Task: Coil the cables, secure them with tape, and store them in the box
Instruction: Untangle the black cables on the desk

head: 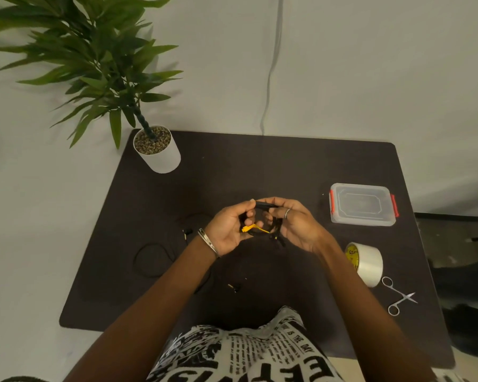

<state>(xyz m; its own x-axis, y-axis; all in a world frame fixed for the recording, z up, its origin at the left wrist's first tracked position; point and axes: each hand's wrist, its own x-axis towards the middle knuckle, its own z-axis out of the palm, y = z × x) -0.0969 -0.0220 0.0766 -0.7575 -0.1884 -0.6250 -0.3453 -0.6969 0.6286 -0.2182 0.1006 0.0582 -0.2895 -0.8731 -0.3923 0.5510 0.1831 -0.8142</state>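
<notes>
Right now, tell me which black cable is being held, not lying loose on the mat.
The cable with the yellow tie, gripped between left hand and right hand. The other cable lies untouched at mat's left.

Both hands — the left hand [226,232] and the right hand [295,224] — held a coiled black cable [273,226] with a yellow tie [253,229] above the dark desk [260,166]; a closed clear box [362,204], tape roll [366,263] and scissors [399,296] lay to the right — another cable [152,260] lay left.
</notes>
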